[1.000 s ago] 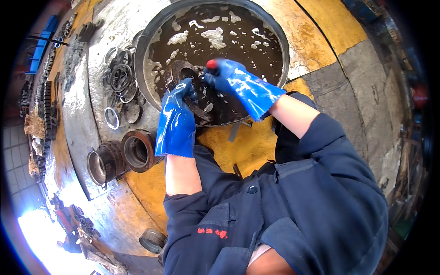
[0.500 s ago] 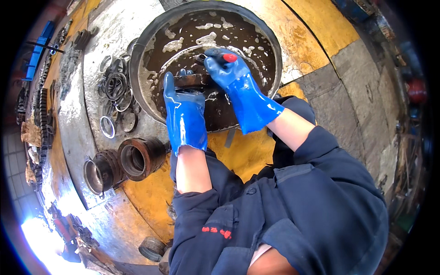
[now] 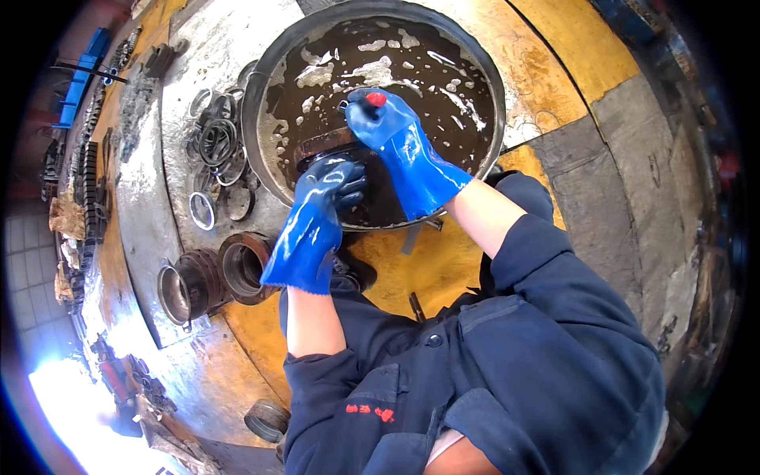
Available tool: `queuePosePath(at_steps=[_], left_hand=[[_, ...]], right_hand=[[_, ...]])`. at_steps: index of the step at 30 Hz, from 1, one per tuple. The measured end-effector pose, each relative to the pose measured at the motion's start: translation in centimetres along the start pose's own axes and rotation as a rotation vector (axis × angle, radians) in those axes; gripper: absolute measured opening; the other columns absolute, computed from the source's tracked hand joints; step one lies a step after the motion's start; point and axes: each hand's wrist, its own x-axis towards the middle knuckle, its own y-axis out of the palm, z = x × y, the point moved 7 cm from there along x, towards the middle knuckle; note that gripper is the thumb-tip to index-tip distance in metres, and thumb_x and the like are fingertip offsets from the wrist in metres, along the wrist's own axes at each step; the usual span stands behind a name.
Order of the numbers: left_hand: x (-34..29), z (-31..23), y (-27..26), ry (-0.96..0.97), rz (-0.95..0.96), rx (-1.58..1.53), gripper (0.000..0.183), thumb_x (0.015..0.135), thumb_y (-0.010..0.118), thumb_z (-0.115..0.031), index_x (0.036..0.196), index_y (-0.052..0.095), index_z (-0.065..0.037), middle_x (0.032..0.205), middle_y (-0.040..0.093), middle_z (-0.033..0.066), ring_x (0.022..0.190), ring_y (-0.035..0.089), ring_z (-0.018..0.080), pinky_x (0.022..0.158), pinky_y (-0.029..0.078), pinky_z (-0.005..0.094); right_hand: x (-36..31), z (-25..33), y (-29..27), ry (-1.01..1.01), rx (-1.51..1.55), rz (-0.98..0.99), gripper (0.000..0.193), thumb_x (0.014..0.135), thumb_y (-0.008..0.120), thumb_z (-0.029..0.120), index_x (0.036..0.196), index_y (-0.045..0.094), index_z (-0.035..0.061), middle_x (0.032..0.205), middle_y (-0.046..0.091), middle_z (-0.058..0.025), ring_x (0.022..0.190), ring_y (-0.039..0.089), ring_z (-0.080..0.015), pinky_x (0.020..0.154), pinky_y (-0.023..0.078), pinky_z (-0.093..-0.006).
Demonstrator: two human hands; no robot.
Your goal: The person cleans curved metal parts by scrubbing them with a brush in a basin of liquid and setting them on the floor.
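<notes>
Both hands wear long, wet blue rubber gloves and are over a round black tub [image 3: 255,150] of dark brown, foamy liquid [image 3: 317,75]. My left hand [image 3: 328,186] is closed at the near side of a thick, rusty brown metal ring [image 3: 323,146], its fingers curled against it. My right hand [image 3: 381,120] is closed just beyond and to the right of the ring. A small dark end pokes out at its left, and a red spot shows on top; what it grips is mostly hidden.
Left of the tub lies a heap of thin metal rings [image 3: 215,142] beside a bright ring [image 3: 202,210]. Two hollow metal cylinders [image 3: 186,289] [image 3: 244,265] stand near my left forearm. Another short ring [image 3: 267,419] lies lower down. Yellow and grey plates [image 3: 570,158] cover the floor.
My left hand has turned over, its fingers now curled on the near side of the ring. The ring has tilted. My right hand has moved slightly in the tub and stays closed.
</notes>
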Motion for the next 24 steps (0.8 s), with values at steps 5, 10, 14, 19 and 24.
queuePosePath(at_steps=[5,10,14,19,24], left_hand=[[-2.0,-5.7,-3.8,0.514,-0.263,0.28,0.034,0.096,0.078,-0.014,0.126,0.069,-0.001,0.117,0.077,0.0167,0.098,0.076,0.0241,0.089,0.062,0.0342],[2.1,-7.0,-6.4,0.25,0.111,-0.535,0.072,0.108,0.054,-0.057,0.158,0.046,-0.005,0.16,0.049,0.0277,0.151,0.044,0.0455,0.124,0.038,0.0639],[1.4,-6.7,-4.1,0.162,0.039,-0.807,0.083,0.103,0.058,-0.058,0.161,0.04,-0.001,0.167,0.037,0.0314,0.156,0.037,0.048,0.124,0.033,0.0679],[2.1,-8.0,-5.4,0.296,0.004,-0.434,0.066,0.104,0.067,-0.047,0.149,0.055,0.0,0.149,0.06,0.0262,0.139,0.058,0.0435,0.119,0.044,0.0575],[0.9,-10.6,1.1,0.512,-0.081,1.491,0.076,0.083,0.084,-0.037,0.145,0.062,-0.001,0.143,0.067,0.022,0.134,0.064,0.0363,0.113,0.05,0.045]], right_hand=[[-0.7,0.7,-0.4,-0.037,0.017,-0.066,0.022,0.092,0.07,0.03,0.108,0.078,0.0165,0.1,0.078,-0.0116,0.097,0.075,-0.0354,0.088,0.06,-0.0435],[-0.7,0.9,-0.4,-0.086,-0.008,-0.133,0.021,0.092,0.069,0.028,0.107,0.078,0.0162,0.101,0.078,-0.0119,0.097,0.075,-0.0349,0.088,0.06,-0.0439],[-0.3,0.7,-0.7,-0.065,-0.003,-0.124,0.02,0.091,0.069,0.027,0.106,0.078,0.0159,0.099,0.078,-0.0125,0.096,0.075,-0.0355,0.086,0.06,-0.0448],[-0.3,0.8,-0.5,-0.168,-0.039,-0.16,0.019,0.092,0.069,0.025,0.105,0.078,0.0155,0.097,0.077,-0.0136,0.093,0.075,-0.0364,0.082,0.06,-0.0441],[-1.3,1.1,-1.5,-0.219,-0.024,-0.158,0.019,0.091,0.07,0.023,0.106,0.078,0.0136,0.1,0.077,-0.0145,0.094,0.075,-0.0366,0.082,0.06,-0.044]])
